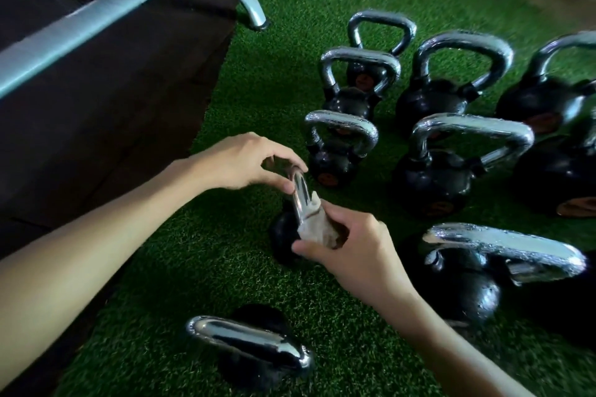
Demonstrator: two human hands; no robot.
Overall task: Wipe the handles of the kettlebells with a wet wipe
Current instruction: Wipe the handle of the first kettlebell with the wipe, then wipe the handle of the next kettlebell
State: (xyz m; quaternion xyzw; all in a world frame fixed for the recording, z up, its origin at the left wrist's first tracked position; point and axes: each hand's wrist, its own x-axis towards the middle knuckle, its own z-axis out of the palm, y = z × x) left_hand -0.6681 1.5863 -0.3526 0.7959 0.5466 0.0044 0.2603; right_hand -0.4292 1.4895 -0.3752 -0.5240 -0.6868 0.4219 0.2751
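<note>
Nearest item: small kettlebell, near edge of turf floor, chrome handle top towards camera, long axis running left-to-right and slightly away. Handle looks smooth, no droplets; prob. already wiped, can't confirm.

Left of centre: left hand, thumb & fingertips pinched narrow on top bend of the handle of the kettlebell in hand. Steadying grip.

Centre: that handle's side bar runs near-upright, tilted a little, long axis from the black ball up to the left hand. Ball sits on turf, mid-floor.

Just right: right hand closed round wet wipe, wipe bunched & wrapped on lower part of the bar, touching it. Wipe looks soiled brownish.

Right & far side: approx. eight more kettlebells, e.g. large one, handles beaded with droplets or specks; whether wiped, can't tell.

Status (est.): one handle mid-wipe, most of the set prob. outstanding.

Far left edge: grey machine frame on dark mat.
</note>
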